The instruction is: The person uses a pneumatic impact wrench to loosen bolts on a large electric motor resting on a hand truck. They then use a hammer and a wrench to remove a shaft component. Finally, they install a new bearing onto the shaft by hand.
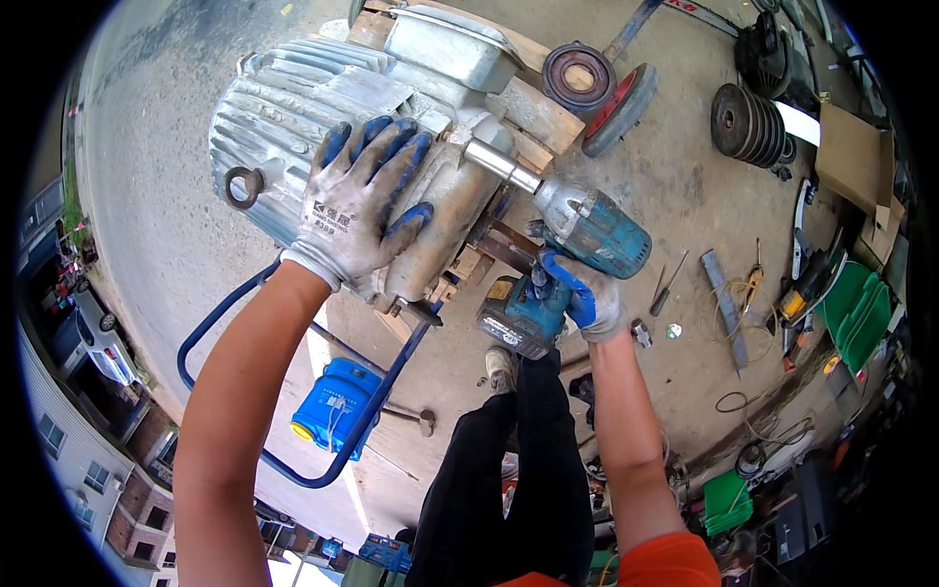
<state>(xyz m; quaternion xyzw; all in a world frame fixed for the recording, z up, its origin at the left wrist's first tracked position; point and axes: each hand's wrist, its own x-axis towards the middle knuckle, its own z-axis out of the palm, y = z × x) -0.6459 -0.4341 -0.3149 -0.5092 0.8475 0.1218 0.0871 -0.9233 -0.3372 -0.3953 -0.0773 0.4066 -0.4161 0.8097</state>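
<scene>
A large silver electric motor (293, 117) with cooling fins and a lifting eye rests on wooden boards in the upper middle. My left hand (362, 201), in a white and blue glove, lies on its casing with fingers apart. My right hand (582, 303), gloved likewise, is closed on the grip of a teal cordless impact wrench (597, 230). The wrench's long socket (501, 166) points up-left against the motor's side, just right of my left fingertips; its exact contact point is too small to make out.
A blue-framed trolley (203, 328) is under the motor, with a blue container (333, 401) beside its handle and a wheel (623, 108) behind. At right lie stacked discs (740, 122), cardboard (847, 157), hand tools (668, 289), cords and green plastic pieces (856, 308). A road and buildings are at left.
</scene>
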